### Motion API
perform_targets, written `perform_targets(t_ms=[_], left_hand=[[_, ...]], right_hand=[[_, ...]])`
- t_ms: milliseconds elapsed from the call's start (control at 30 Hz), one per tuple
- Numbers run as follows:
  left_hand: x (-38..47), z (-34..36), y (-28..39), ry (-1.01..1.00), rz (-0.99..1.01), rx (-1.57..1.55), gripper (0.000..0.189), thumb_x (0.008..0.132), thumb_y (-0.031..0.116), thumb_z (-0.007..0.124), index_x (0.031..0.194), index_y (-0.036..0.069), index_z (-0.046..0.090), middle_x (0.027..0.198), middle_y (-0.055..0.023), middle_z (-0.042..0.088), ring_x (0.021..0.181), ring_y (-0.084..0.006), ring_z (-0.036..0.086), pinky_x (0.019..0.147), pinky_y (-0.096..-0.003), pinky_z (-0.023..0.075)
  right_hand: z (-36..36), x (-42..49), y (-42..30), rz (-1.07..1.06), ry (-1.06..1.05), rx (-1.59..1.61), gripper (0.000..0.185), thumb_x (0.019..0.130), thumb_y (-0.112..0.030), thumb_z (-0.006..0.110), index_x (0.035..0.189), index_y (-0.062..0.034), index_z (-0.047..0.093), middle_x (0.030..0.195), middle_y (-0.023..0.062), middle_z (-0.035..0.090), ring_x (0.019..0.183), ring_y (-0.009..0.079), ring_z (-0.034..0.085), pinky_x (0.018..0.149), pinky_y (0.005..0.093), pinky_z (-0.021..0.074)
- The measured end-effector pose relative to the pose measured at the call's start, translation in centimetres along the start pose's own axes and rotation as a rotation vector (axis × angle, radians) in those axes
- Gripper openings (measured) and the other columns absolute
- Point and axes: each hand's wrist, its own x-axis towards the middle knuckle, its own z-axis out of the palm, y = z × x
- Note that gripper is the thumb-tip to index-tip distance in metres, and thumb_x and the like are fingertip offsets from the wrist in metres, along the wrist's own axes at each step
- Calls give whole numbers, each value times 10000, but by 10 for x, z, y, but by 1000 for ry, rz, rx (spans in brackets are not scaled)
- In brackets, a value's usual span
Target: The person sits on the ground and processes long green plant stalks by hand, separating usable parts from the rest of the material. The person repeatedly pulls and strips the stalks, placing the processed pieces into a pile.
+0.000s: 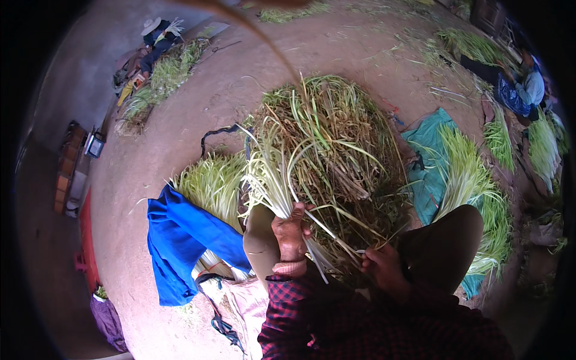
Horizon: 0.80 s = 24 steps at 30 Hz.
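My left hand [289, 231] is closed around a bunch of blanched pale stalks [274, 189], perhaps yellow chives. Their leafy tops fan out beyond the fingers, and some white ends show below the hand. My right hand [384, 265] pinches the lower end of a single stalk [335, 234] that slants down from beside the bunch. Between my knees lies a big heap of stalks [342, 135], tangled with dry brown leaves. Left of my knee, a bundle of pale stalks [211, 180] is partly covered by a blue cloth [180, 243].
On the right, green stalks [468, 171] lie over a teal sheet [423, 166]. Two people, one at upper left [157, 40] and one at upper right [531, 87], sit beside more stalks. A lamp-like device [94, 146] stands at left. Dark straps [225, 330] lie by pink fabric [245, 297].
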Motion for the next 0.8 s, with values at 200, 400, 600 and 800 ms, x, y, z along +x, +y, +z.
perform_targets(t_ms=[200,400,600,800], left_hand=[[-5,6,-5,-95,-53,-48,115,826,142,604,859,58,532,768,-149,643,341,-98,418,308,-209,319],[-11,11,-2,-176,-33,-46,130,836,174,594,829,45,580,788,-118,649,356,-87,423,312,-203,320],[-13,11,-7,-170,-46,-11,183,834,200,596,827,18,586,747,-104,649,356,-92,418,313,-212,306],[-7,7,-11,-113,-104,-1,151,851,180,564,858,30,554,703,-125,632,355,-100,422,312,-223,310]], right_hand=[[9,20,-18,-31,-199,-140,131,812,-157,569,886,-60,519,708,19,533,575,96,510,543,230,434],[57,52,-35,-261,-439,-313,226,847,-279,549,950,-78,554,687,-60,471,549,32,391,509,182,338],[77,55,-25,-171,-361,-193,159,840,-228,584,873,-74,562,645,-60,488,480,7,355,431,166,295],[56,61,-10,-280,-229,-367,143,837,-187,570,803,-52,537,604,-28,509,448,30,395,401,197,313]])
